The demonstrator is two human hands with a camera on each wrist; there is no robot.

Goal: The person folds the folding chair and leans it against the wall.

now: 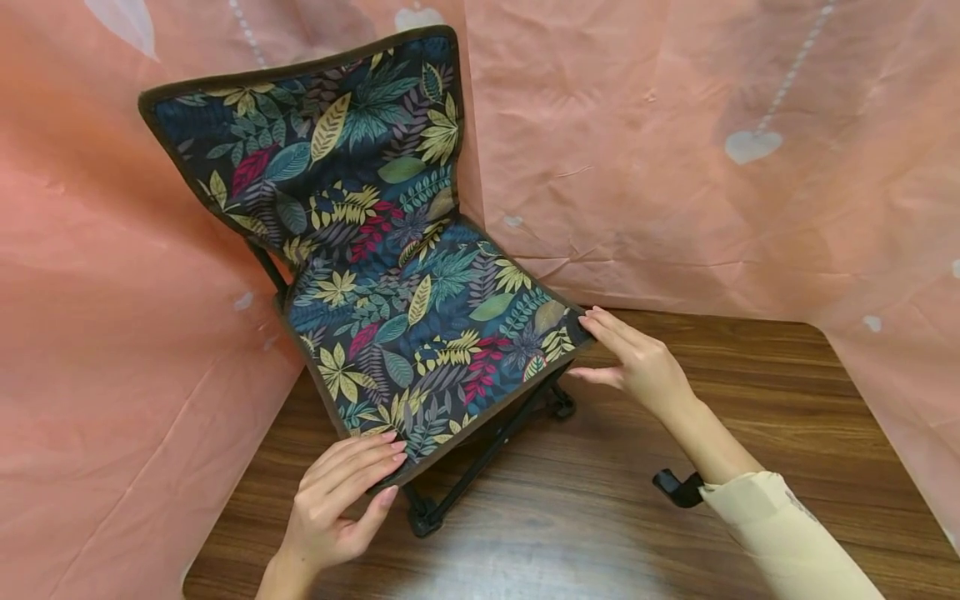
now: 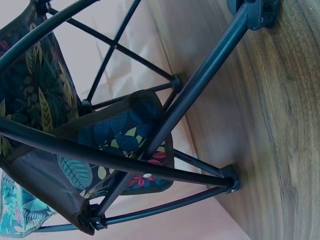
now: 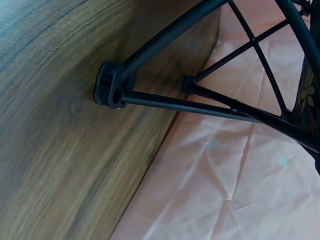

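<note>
My left hand [image 1: 337,500] and right hand [image 1: 637,362] pinch the chair [image 1: 390,275] seat's front corners, well apart; even grip, I'd say. Feet flat on the table [image 1: 750,433].

both hands unseen in wrist views, chair frame [image 1: 480,454] mostly hidden under seat fabric [image 1: 420,333], left forearm cut by bottom edge, black clip [image 1: 678,487] partly behind sleeve [image 1: 787,533]

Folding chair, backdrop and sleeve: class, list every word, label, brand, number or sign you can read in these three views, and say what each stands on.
No readable text in any view.
Folding chair: only a leaf print on the fabric, no label showing.
Pink backdrop: white heart shapes and dotted lines, no words.
Cream sleeve: a small dark mark near the cuff, too small and blurred to read.
Black frame and wooden table: no markings.
</note>
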